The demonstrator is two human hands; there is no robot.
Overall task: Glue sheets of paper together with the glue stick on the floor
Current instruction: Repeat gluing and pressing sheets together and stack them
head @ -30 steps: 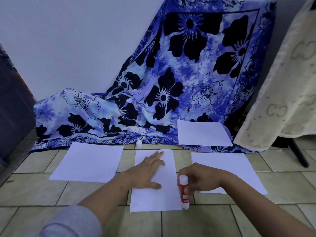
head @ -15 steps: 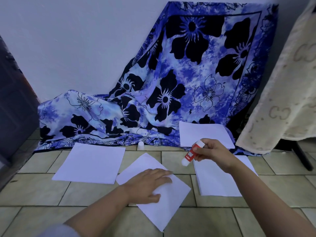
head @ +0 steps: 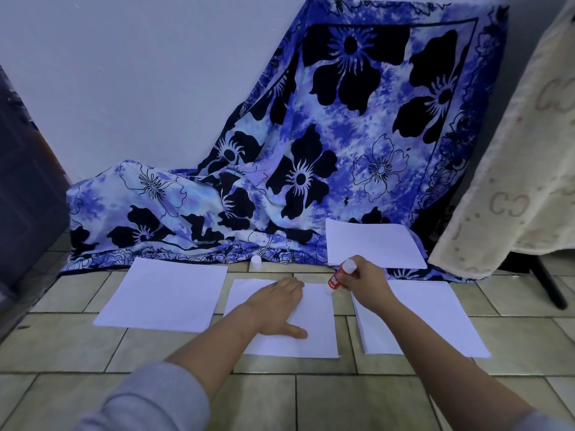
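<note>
We see left hand (head: 277, 309) flat, fingers straight, pinning centre sheet (head: 314, 334); right hand (head: 368, 284) grips glue stick (head: 337, 276), slanted, tip down-left at sheet's upper-right corner

The floor (head: 311, 399) is laid with beige rectangular tiles and dark grout lines. Three lots of white paper lie on it in a row: a left sheet (head: 165, 295), a middle sheet (head: 317, 325) just beside it, and a right stack of sheets (head: 435, 318). Behind them stands a small white cap (head: 256, 262), at the hem of a blue floral cloth (head: 186, 219) that spills onto the tiles. A dark stand leg (head: 550, 287) rests at the far right.
</note>
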